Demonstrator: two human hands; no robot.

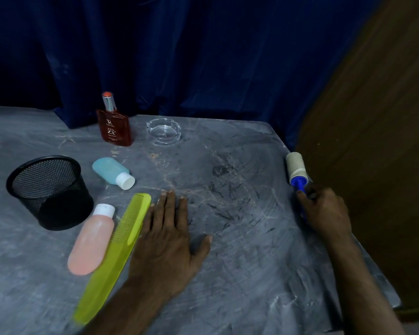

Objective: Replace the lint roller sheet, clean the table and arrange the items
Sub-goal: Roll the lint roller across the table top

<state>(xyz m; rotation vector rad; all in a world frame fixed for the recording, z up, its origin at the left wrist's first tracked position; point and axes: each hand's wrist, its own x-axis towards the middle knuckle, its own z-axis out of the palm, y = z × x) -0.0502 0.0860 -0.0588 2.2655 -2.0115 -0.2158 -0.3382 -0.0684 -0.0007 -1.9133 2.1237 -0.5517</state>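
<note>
A lint roller [297,168] with a pale sticky roll and a blue handle sits at the table's right edge; my right hand [324,212] is shut on its handle. Flat on the grey table [240,262] rests my left hand [169,238], fingers spread, touching a yellow-green comb [114,252]. Dark hair clippings [228,189] lie scattered between my two hands. A pink bottle [92,240] lies beside the comb, and a blue bottle [113,172] lies on its side farther back.
A black mesh cup [50,192] stands at the left. A red perfume bottle [114,124] and a clear glass ashtray [163,131] stand at the back. A blue curtain [179,56] hangs behind; a brown wooden panel [377,141] flanks the right edge.
</note>
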